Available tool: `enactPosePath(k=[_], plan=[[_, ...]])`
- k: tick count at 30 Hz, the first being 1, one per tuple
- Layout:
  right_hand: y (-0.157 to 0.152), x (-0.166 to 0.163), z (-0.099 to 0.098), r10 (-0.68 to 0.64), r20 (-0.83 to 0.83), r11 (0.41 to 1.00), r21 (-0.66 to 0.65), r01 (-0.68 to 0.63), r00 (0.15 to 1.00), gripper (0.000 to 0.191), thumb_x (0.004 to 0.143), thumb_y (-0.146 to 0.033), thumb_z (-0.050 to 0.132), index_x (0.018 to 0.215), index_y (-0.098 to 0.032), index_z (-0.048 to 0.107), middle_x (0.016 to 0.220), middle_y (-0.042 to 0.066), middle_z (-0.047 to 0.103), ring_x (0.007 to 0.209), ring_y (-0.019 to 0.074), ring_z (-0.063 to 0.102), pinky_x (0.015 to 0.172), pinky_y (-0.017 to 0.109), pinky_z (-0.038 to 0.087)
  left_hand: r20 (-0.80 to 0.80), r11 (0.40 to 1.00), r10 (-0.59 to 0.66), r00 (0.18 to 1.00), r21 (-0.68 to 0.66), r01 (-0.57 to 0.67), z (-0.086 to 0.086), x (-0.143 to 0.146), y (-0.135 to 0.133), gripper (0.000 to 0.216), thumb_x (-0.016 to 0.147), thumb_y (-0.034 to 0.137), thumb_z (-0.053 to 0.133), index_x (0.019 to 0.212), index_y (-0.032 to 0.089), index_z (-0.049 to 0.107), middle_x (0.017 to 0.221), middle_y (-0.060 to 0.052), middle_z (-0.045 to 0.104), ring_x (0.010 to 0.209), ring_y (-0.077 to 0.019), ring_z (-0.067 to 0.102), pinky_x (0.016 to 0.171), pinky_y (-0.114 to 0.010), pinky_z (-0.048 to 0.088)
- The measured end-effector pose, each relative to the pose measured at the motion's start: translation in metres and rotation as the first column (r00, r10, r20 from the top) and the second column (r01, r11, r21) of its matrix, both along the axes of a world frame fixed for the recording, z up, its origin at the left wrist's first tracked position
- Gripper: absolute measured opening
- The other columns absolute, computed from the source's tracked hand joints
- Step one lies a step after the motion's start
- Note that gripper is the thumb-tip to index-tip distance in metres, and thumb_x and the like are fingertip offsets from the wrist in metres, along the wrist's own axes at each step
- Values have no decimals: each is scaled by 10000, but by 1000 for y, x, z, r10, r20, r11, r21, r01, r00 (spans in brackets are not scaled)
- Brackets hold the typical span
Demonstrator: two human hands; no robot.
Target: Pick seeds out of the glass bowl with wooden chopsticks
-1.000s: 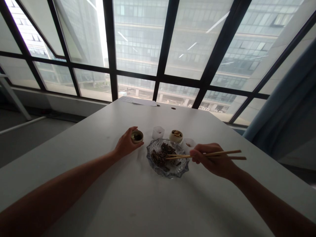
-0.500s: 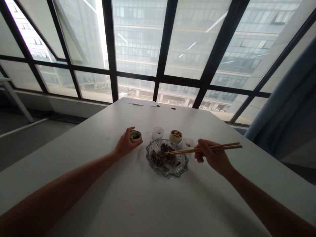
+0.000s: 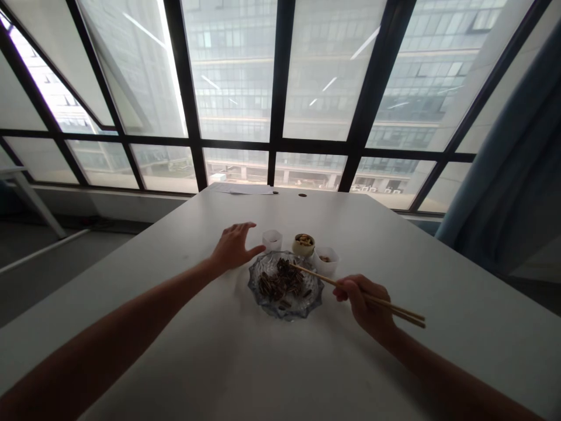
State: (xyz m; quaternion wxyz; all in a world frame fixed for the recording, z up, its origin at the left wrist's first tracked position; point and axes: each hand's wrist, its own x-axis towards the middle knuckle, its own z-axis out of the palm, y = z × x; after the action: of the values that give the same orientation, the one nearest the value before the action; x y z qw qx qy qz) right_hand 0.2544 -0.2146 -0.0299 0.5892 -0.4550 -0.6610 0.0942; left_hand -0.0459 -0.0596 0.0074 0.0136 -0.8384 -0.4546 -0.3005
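In the head view, a pair of wooden chopsticks point(image 3: 357, 292) is gripped in the right hand point(image 3: 366, 301), whose fingers are curled closed around the sticks. The tips are laid over the near right edge of a glass dish point(image 3: 284, 285), just above a heap of dark seeds point(image 3: 279, 282) piled in the dish. The back ends of the sticks are seen past the wrist, pointing toward the right.

The left hand point(image 3: 234, 247) is held open and flat, fingers spread, palm down on or just above the white table point(image 3: 175, 327), just beyond the left rim of the dish; whether the surface is touched cannot be told. Nothing is seen to be gripped by it.

Behind the dish, three small cups are set in a row: a clear plastic cup point(image 3: 272, 240) next to the left fingertips, a round bowl of nuts point(image 3: 303, 244) in the middle, and a second plastic cup point(image 3: 325, 260) on the right. A sheet of paper point(image 3: 245, 189) is laid at the far edge of the table, below the window point(image 3: 280, 88).
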Motion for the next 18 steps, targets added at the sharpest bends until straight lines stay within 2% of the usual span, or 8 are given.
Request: enactPosePath(k=[2,4,7,9,11,13,15,18], plan=[[-3,2,-1,31,157,995,87,-45,987,318,972,-419,572,770,-201,688,602,34,709,489,145,663,482,231,532,-74,996,-5,997,-90,-2,11,22,3,655,835,566,632,1351,190,488,1361,-150,611,1271,-334,562,1091,-496,406],[-5,3,-1,51,245,984,152,-91,968,289,973,-407,573,805,-207,695,633,34,716,519,145,670,493,229,525,-128,983,13,992,-181,-36,17,41,8,698,837,564,622,1392,178,448,1378,-164,598,1273,-336,564,1079,-481,416],[-7,2,-2,67,291,973,192,-126,955,281,968,-416,581,819,-213,704,646,34,717,531,146,665,501,233,516,-199,956,51,979,-273,-106,19,60,18,736,834,544,620,1427,166,402,1370,-183,601,1266,-342,573,1047,-470,441],[-7,0,-3,76,253,980,159,-119,964,291,957,-436,594,812,-213,711,632,32,715,524,149,663,504,238,520,-216,941,67,974,-310,-133,17,64,24,730,833,509,627,1432,167,388,1344,-182,623,1234,-338,599,1021,-461,462],[-5,-4,-5,77,89,994,68,-83,993,340,948,-482,593,783,-205,701,598,34,704,493,153,652,481,244,523,-184,940,58,981,-320,-116,13,63,30,728,817,464,656,1428,174,386,1307,-170,650,1186,-326,631,996,-444,485],[-1,-8,-5,41,-190,997,-60,-53,981,424,929,-565,583,748,-194,676,550,38,679,442,156,621,436,257,517,-126,966,10,992,-255,-42,9,60,34,728,779,391,704,1410,186,405,1279,-157,665,1167,-319,637,986,-433,498],[4,-11,-5,-25,-451,984,-167,-57,892,501,871,-662,601,723,-186,649,519,42,655,407,159,591,396,270,500,-97,990,-75,992,-122,63,5,55,37,711,746,304,731,1384,195,437,1279,-148,657,1197,-322,610,1001,-439,495],[12,-12,-4,-84,-616,967,-240,-85,784,558,769,-734,662,703,-181,631,515,48,646,396,158,573,378,275,481,-87,988,-149,985,15,151,1,50,39,669,749,249,721,1364,206,462,1275,-136,642,1209,-323,582,1014,-467,489]])
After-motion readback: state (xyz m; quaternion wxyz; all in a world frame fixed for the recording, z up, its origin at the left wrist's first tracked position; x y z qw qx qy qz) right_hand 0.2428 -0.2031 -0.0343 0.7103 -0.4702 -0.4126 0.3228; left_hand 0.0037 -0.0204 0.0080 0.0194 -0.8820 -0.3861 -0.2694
